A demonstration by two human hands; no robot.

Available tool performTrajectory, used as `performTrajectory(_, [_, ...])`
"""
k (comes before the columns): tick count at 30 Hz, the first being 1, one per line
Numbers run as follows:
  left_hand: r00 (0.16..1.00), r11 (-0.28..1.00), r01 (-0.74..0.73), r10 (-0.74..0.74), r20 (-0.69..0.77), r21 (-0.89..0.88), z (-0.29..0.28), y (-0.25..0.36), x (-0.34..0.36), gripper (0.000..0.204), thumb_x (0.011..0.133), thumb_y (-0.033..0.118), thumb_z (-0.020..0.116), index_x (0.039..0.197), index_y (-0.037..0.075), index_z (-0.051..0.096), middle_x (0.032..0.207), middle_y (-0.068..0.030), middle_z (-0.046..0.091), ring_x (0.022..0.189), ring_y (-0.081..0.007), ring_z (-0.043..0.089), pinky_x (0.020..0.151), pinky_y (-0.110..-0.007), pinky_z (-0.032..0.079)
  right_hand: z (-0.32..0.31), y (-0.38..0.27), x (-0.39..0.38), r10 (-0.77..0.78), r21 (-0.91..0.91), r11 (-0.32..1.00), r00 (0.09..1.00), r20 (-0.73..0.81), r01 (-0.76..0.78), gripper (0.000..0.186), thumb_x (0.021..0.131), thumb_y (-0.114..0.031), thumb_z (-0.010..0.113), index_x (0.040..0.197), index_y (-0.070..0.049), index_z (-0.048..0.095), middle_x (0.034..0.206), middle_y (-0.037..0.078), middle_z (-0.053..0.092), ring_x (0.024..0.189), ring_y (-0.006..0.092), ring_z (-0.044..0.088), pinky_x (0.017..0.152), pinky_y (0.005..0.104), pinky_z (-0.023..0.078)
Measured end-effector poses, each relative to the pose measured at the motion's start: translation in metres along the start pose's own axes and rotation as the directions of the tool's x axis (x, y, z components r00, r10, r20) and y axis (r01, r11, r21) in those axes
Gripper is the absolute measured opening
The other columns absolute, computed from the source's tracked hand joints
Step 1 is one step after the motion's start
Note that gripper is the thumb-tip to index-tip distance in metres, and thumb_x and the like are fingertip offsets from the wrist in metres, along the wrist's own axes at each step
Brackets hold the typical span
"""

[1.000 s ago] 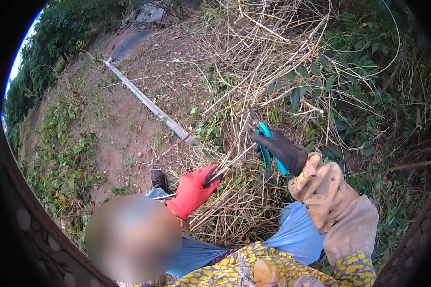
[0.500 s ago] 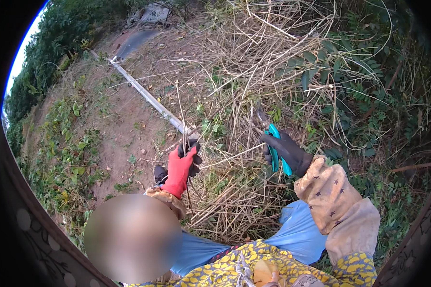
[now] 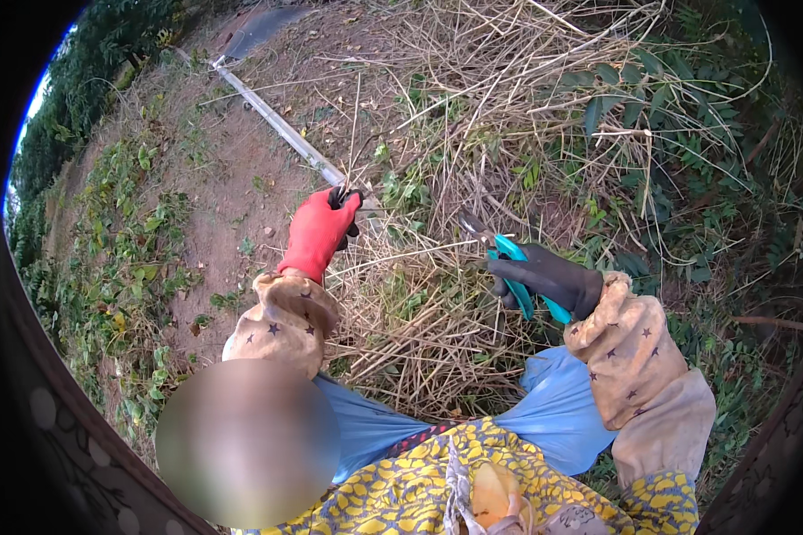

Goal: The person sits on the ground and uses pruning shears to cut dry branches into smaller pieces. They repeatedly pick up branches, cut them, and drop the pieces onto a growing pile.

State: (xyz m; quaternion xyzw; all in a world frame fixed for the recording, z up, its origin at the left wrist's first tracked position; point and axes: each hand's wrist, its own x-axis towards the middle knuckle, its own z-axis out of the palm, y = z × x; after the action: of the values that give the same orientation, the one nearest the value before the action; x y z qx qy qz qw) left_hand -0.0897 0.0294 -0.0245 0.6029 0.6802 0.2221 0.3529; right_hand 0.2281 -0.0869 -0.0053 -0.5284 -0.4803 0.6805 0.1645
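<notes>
Pinches a few thin dry stems upright in the left hand, gloved in red with dark fingertips, with fingers curled in and pressed together around the stalks, just beside the near end of a pale pole. Grips pruning shears in the dark-gloved right hand, with fingers wrapped around the teal handles; points the blades forward and to the left. Cannot tell any contact between blades and plants, nor any gap between the blades.

Has a long pale stem slanting across the space between the hands. Faces, beyond the shears, a dense tangle of dry stalks, crossing at every angle and blocking the ground ahead, with dark broad leaves mixed into its right side. Has nearer, between the hands and the legs, a loose heap of straw-coloured stems.

Borders on the left on bare reddish soil, then on low leafy plants; farther off, beyond the pole, on a dark flat sheet. Meets thick green undergrowth on the right, with a brown stick lying across it. Wears tan sleeves with dark stars, blue cloth over the legs and a yellow-patterned garment. Cannot see past a blurred round patch at lower left.
</notes>
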Motion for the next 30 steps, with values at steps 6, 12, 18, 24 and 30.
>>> performTrajectory(6, [0.994, 0.899, 0.089, -0.055, -0.091, 0.428, -0.023, -0.056, 0.009, 0.04, 0.09, 0.046, 0.061, 0.092, 0.008, 0.072, 0.074, -0.004, 0.072, 0.06, -0.0185, 0.069, 0.063, -0.034, 0.053, 0.031, 0.061, 0.052, 0.065, -0.433, 0.901, 0.979, 0.194, 0.026, 0.052, 0.095, -0.052, 0.054, 0.096, -0.001, 0.054, 0.08, 0.011, 0.062, 0.069, 0.0183, 0.064, 0.068, 0.0362, 0.053])
performTrajectory(12, [0.996, 0.879, 0.069, -0.031, -0.089, 0.471, -0.029, -0.078, -0.002, 0.044, 0.086, 0.05, 0.06, 0.104, 0.012, 0.071, 0.088, -0.0136, 0.073, 0.087, -0.0312, 0.07, 0.08, -0.044, 0.052, 0.059, 0.058, 0.09, 0.064, -0.49, 0.872, 0.993, 0.104, -0.005, 0.057, 0.091, -0.052, 0.054, 0.089, 0.004, 0.059, 0.075, 0.015, 0.064, 0.068, 0.0245, 0.064, 0.069, 0.0401, 0.05])
performTrajectory(18, [0.999, 0.931, 0.032, -0.025, -0.023, 0.364, -0.027, -0.077, -0.011, 0.038, 0.085, 0.047, 0.061, 0.098, 0.012, 0.07, 0.082, -0.0126, 0.072, 0.079, -0.0299, 0.071, 0.073, -0.042, 0.053, 0.07, 0.05, 0.136, 0.023, -0.43, 0.901, 0.979, 0.201, 0.067, 0.056, 0.092, -0.046, 0.054, 0.087, 0.01, 0.06, 0.072, 0.017, 0.064, 0.063, 0.0245, 0.066, 0.065, 0.0386, 0.053])
performTrajectory(24, [1.0, 0.914, 0.005, 0.003, -0.018, 0.406, -0.024, -0.084, -0.012, 0.038, 0.085, 0.043, 0.062, 0.103, 0.011, 0.069, 0.09, -0.0155, 0.072, 0.088, -0.0344, 0.069, 0.078, -0.044, 0.052, 0.081, 0.058, 0.168, 0.092, -0.257, 0.962, 0.996, -0.009, -0.091, 0.042, 0.095, -0.035, 0.055, 0.081, 0.004, 0.06, 0.066, 0.014, 0.062, 0.058, 0.0204, 0.064, 0.057, 0.0361, 0.051])
performTrajectory(30, [0.976, 0.998, 0.018, -0.029, 0.215, 0.053, -0.027, -0.074, -0.025, 0.036, 0.089, 0.039, 0.061, 0.111, 0.012, 0.066, 0.082, -0.0094, 0.07, 0.07, -0.0235, 0.07, 0.067, -0.037, 0.055, 0.092, 0.013, 0.124, -0.153, -0.255, 0.958, 0.986, -0.062, 0.132, 0.031, 0.096, -0.033, 0.055, 0.09, -0.002, 0.054, 0.062, 0.005, 0.051, 0.053, 0.0136, 0.05, 0.052, 0.0335, 0.045])
